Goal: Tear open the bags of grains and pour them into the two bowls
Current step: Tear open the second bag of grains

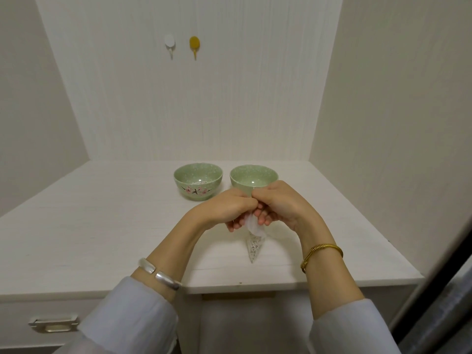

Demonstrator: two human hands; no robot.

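We see a white tabletop (102, 226), two green bowls (198, 184) (252, 177) side by side near its back, the left bowl holding some grains (199, 183).

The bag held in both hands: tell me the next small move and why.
Probably pull the two hands apart to tear the top. Left hand and right hand both pinch the upper edge of the bag, grains hanging low. The right bowl looks empty; the left bowl holds some.
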